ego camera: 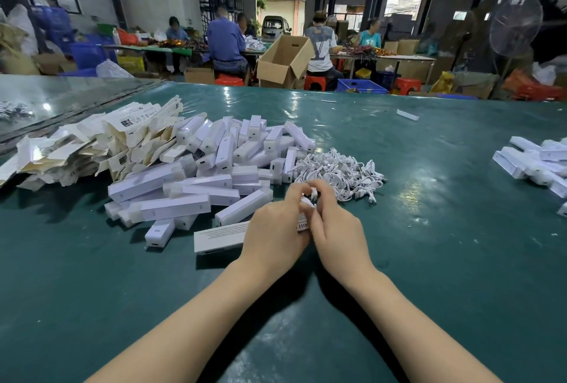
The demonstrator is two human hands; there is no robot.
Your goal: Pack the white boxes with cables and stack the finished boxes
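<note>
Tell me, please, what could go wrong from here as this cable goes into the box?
The cable, pinched by the right hand at the end of the white box that the left hand holds, may snag or uncoil instead of sliding in. The cable pile lies just behind the hands, so a loop might catch and drag others along. The loose box heap sits close; a careless sweep could scatter it.

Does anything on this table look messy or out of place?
Mostly untidiness. The white boxes lie in a jumbled heap, not a stack, and the flat cartons beside them sprawl in a loose fan. One small white piece lies alone far across the table. Nothing looks spilled or broken.
</note>
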